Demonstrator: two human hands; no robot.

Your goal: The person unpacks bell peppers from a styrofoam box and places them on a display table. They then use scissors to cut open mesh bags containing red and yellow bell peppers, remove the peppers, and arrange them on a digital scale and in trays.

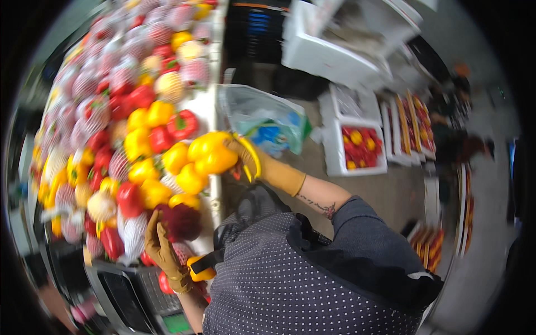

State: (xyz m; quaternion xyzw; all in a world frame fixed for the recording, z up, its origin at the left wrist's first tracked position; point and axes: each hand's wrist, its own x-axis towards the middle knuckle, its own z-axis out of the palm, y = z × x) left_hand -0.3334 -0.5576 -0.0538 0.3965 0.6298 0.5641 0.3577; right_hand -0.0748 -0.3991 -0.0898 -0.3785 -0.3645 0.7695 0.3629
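My right hand (242, 155), in a tan glove, grips a yellow bell pepper (211, 153) at the table's edge. A yellow-handled hand tool (252, 157), probably snips, is in the same hand; its blades cannot be made out. My left hand (161, 247), also gloved, has its fingers apart beside a dark maroon round thing (180, 222), too blurred to name. Whether they touch, I cannot tell. Yellow bell peppers (140, 142) and a red bell pepper (183, 124) lie in front of my hands, some bare, others in foam net sleeves (88, 86).
A white table edge (215, 197) runs along the pile. A clear plastic bag (268, 109) hangs off it. White foam boxes (335, 50) stand beyond; one foam box (364, 171) holds red and yellow peppers. A grey plastic crate (125, 289) sits lower left. Another person (456, 109) is at far right.
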